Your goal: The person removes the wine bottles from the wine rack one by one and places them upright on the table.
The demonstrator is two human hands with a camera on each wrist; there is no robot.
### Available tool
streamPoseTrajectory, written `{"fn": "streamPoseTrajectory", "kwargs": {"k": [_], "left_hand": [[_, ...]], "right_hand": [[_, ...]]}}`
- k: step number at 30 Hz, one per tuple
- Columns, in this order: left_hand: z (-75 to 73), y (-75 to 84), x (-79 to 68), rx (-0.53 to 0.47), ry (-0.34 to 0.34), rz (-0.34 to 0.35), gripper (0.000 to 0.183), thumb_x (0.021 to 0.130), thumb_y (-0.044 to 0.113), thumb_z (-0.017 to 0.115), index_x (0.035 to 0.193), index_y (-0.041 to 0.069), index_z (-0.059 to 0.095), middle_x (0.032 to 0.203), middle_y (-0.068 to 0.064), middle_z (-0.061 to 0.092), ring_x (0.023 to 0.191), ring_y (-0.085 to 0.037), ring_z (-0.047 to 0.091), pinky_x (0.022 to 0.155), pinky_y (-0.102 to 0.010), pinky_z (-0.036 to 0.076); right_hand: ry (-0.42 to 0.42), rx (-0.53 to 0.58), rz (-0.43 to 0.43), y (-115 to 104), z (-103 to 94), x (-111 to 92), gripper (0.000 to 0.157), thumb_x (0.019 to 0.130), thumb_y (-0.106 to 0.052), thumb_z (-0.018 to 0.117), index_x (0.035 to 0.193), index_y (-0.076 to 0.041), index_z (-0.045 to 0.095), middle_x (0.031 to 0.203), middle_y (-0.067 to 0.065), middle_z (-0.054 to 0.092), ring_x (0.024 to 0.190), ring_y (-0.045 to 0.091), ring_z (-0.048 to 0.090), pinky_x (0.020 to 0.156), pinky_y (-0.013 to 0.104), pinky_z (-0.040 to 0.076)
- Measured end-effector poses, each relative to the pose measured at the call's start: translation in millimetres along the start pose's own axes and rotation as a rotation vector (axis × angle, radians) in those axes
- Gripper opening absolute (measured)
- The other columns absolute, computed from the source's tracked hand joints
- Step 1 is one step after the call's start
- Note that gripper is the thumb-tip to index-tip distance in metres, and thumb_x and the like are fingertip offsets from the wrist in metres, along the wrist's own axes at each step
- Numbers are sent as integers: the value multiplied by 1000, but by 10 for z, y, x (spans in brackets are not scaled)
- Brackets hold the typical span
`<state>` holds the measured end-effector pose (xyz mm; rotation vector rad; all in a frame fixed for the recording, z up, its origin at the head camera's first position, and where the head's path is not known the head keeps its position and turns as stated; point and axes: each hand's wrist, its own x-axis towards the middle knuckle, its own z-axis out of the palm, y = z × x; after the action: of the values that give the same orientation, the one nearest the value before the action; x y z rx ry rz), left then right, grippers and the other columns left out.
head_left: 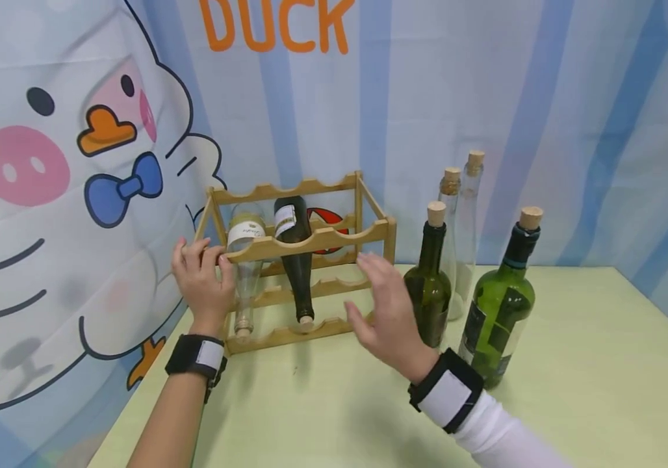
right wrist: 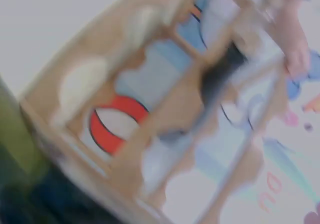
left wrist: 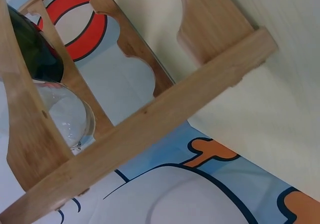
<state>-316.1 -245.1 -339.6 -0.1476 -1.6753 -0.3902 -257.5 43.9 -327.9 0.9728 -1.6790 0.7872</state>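
A wooden wine rack (head_left: 310, 242) stands on the table. Two corked bottles lie tilted in its upper tier, necks toward the front: a clear bottle (head_left: 246, 286) at the left and a dark bottle (head_left: 297, 263) beside it. My left hand (head_left: 204, 279) grips the rack's front left corner; its fingers do not show in the left wrist view. In the head view my right hand (head_left: 389, 312) hovers by the rack's front right side, fingers loosely extended and holding nothing. The right wrist view is blurred, with the rack (right wrist: 160, 119) filling much of it.
Right of the rack stand a dark green bottle (head_left: 429, 279), a green bottle (head_left: 500, 312) and two slim clear bottles, one (head_left: 467, 240) behind the other (head_left: 449, 214), all corked. A printed curtain (head_left: 322, 104) hangs behind the pale table (head_left: 591, 364).
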Motion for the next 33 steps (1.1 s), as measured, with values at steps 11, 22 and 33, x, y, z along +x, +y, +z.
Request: {"fn": "streamPoseTrajectory", "kwargs": {"k": [11,22,33], "left_hand": [[-5,-29,-3,-12,12,-7,23,81,17,43,82,1,59,103,-17,54,113,-38,39,104,-47,24],[19,-14,-3,-16,22,-16,24,80,18,43,81,0,59,103,-17,53,114,-39,38,102,-48,26],[40,-30,-23,-25,42,-11,22,80,16,43,81,1,59,102,-17,53,114,-39,38,100,-50,29]], "right_hand": [[-582,-207,44,73,663,-352,96,66,-26,77,139,-7,18,144,20,16,134,31,19,105,46,25],[-611,-298,68,145,959,-202,96,65,-15,76,141,-14,17,142,19,24,131,31,27,97,49,35],[-585,-305,48,206,1053,-230,57,71,-10,71,121,-27,50,135,15,40,125,29,38,94,53,36]]}}
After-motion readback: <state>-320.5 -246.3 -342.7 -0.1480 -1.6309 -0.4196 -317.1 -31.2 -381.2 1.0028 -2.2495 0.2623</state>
